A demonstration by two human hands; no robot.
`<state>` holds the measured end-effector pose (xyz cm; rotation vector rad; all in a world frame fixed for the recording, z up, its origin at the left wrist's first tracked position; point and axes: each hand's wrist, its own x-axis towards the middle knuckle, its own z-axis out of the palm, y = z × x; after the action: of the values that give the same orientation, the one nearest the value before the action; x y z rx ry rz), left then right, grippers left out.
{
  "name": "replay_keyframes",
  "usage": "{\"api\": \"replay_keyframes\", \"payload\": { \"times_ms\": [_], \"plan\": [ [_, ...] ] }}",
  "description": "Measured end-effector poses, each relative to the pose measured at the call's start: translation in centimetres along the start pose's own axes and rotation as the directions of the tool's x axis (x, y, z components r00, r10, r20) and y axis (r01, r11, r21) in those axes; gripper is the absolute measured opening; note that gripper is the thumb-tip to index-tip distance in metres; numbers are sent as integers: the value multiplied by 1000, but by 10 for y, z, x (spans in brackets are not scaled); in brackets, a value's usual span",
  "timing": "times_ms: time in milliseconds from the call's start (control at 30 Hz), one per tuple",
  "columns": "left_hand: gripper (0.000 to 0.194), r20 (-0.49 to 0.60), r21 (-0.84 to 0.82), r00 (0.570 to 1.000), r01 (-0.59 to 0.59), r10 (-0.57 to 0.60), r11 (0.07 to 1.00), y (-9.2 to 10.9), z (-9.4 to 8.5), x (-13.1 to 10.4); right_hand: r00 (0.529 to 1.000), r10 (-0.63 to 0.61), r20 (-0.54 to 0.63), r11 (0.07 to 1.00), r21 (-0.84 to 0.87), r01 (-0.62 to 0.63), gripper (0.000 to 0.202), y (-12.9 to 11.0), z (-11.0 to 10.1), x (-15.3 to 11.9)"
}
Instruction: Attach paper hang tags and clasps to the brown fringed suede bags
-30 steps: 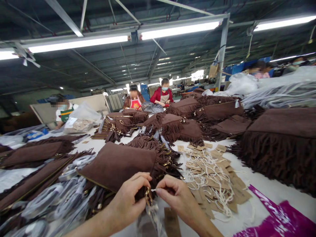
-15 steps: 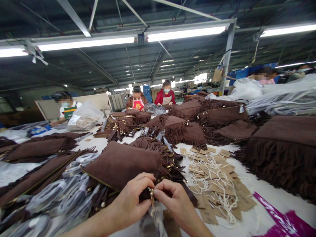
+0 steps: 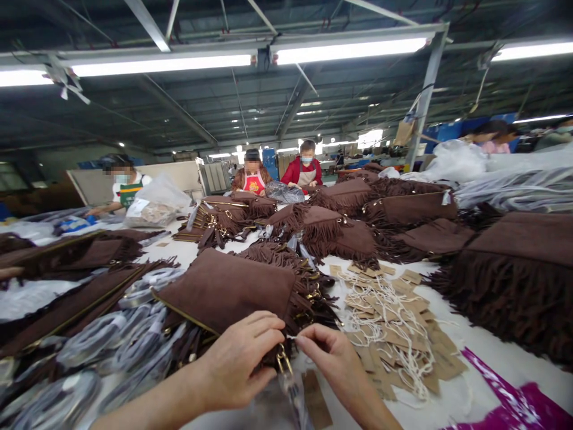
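Observation:
My left hand (image 3: 246, 358) is closed at the lower middle, its fingertips at the top of a gold clasp (image 3: 283, 361). Below the clasp hangs a strap in clear plastic (image 3: 295, 397). My right hand (image 3: 329, 355) pinches a thin white string (image 3: 292, 337) between thumb and forefinger, just right of the left fingertips. A brown tag (image 3: 316, 399) lies below, between the hands. Directly beyond them is a brown fringed bag (image 3: 233, 286) with a gold zip. What the left fingertips grip is partly hidden.
Tan tags with white strings (image 3: 394, 322) spread at right, beside a purple plastic piece (image 3: 514, 394). Wrapped straps (image 3: 94, 340) lie at left. Brown fringed bags (image 3: 523, 257) fill the right and back. Several people sit across the table; another hand (image 3: 9, 273) shows at far left.
My right hand has moved slightly right, away from the clasp, and white string now shows at its fingertips. The clasp shows more fully. At far left another person's hand has come into view.

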<state>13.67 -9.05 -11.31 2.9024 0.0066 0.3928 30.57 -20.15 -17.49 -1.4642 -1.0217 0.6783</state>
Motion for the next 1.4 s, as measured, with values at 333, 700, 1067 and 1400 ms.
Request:
{"api": "replay_keyframes", "payload": {
  "times_ms": [333,700,1067,1400],
  "plan": [
    [13,-1,413,987,145,-159,899,11,31,9,998,58,23,998,-33,-58,30,10,-2,-1],
    [22,-198,-273,945,202,-261,940,12,17,9,996,27,81,984,172,-40,25,-9,2,-5],
    [20,-152,-463,919,259,-364,848,13,6,9,995,-4,97,976,217,-17,23,-13,9,-7],
    [23,-158,-462,918,257,-364,849,11,6,8,997,16,75,994,103,-24,24,-25,20,-6]
  ]
}}
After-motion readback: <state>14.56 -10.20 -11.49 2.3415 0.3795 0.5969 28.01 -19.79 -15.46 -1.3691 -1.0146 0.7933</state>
